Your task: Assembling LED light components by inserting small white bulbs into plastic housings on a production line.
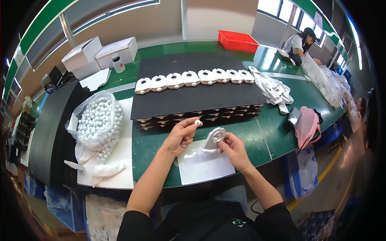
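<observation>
Green table; eight aligned brackets; left hand tight on one ball, right hand on one bracket

No readable text, labels, numbers or signs

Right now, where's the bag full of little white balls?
In the head view, the bag is on the left, between the tall black stack and the black sheets under the white pieces.

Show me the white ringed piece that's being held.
The ringed piece in the right hand; others lie on the black sheets or heaped beside them.
</observation>
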`<state>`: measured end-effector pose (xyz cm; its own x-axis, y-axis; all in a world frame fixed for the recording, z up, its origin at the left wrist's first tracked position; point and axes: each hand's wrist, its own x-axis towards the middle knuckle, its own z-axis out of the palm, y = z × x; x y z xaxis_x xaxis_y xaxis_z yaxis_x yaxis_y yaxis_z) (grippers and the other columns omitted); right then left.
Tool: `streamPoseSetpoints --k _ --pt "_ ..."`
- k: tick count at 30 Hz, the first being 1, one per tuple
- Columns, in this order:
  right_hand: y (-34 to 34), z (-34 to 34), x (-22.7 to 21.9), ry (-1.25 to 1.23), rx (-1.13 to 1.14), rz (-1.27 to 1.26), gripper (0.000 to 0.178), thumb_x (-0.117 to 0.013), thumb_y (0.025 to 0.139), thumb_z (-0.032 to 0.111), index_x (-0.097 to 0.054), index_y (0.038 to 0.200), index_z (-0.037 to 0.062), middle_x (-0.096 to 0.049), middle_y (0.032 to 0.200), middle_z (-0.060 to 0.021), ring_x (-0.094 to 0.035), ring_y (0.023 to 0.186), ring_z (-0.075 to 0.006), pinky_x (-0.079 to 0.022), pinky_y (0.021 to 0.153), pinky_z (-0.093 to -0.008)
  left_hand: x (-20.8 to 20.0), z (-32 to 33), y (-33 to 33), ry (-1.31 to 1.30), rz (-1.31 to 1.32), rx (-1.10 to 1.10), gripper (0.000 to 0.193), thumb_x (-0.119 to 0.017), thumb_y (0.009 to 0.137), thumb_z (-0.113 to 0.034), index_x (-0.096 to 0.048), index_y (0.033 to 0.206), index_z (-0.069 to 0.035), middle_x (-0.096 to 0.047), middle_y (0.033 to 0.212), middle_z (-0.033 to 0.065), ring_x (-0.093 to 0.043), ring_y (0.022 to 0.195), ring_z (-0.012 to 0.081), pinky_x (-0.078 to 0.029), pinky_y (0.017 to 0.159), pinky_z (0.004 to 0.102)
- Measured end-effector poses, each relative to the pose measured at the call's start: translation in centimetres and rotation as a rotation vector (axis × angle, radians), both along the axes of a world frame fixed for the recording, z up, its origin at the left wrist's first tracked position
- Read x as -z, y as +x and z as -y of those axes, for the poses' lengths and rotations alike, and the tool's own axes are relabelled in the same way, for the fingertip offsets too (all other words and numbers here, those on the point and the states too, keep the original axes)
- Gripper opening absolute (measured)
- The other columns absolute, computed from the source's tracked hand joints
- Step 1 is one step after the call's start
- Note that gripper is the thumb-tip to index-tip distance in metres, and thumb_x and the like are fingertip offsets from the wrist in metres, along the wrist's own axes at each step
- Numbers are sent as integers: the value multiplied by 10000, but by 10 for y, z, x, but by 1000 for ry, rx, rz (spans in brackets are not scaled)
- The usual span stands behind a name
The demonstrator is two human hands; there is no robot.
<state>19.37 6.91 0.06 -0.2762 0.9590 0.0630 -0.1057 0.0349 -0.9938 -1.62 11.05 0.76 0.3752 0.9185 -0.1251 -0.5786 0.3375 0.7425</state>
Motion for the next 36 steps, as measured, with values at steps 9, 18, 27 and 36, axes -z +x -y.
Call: streamPoseSetpoints --k 9,18,27,36 --pt "-10 13 20 178 72 243 118 -518 841 11 -502 958 6 -566 857 -24 -529 799 -74 -426 724 -209 -2 1 -1 -48 68 -30 209 -605 834 -171 -574 1010 -63 -573 899 17 -329 502 9 -224 362 130" --pt "-9 12 21 291 107 345 110 -516 840 6 -496 948 6 -571 833 -42 -529 745 -85 -432 684 -222 2 1 0 -2 18 -14 217 -598 826 -110 -563 1036 -69 -581 930 26 -321 502 15 -231 366 133" --pt "-17 16 8 620 92 587 147 -542 776 -32 -517 918 1 -526 818 -87 -521 726 -178 -425 630 -259 6 2 1 24 -20 20 284 -582 829 -82 -549 1111 -60 -588 987 51 -316 499 19 -258 366 137" --pt "-2 1 22 -39 132 -360 141 -456 903 62 -465 1043 66 -543 982 -37 -542 862 -154 -441 753 -280 -3 8 11 125 -207 52 146 -635 782 -72 -556 904 -65 -608 844 21 -346 468 9 -246 382 146"
